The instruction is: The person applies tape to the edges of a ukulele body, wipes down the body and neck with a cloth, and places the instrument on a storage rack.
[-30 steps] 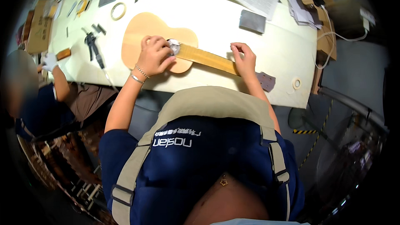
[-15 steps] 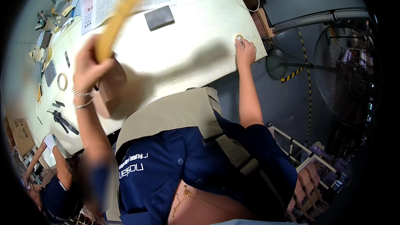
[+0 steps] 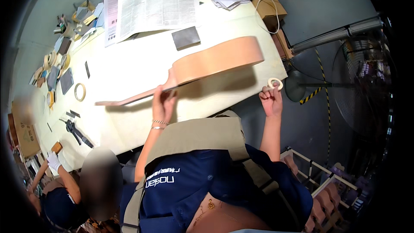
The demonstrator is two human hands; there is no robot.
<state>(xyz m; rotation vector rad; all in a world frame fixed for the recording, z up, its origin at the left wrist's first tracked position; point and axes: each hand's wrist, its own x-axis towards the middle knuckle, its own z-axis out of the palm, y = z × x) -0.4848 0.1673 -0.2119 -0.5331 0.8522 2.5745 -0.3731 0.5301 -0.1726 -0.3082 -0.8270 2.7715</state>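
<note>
A small unfinished wooden guitar (image 3: 217,58) is tilted on its side over the white table, with its side panel facing up. My left hand (image 3: 162,105) is closed round its neck, close to where the neck meets the body. The neck points left and the rounded body points right. Beyond the table's right edge, my right hand (image 3: 271,100) pinches a roll of pale masking tape (image 3: 275,84) by its rim.
A dark grey block (image 3: 186,38) and a spread newspaper (image 3: 157,6) lie behind the guitar. Another tape roll (image 3: 80,92) and black clamps (image 3: 76,133) are at left. A co-worker's gloved hand (image 3: 53,161) is at lower left. A fan (image 3: 366,82) stands on the right.
The guitar has swung down from in front of me to lie lengthwise over the table. My right hand has lifted the tape roll off the table corner towards me.
</note>
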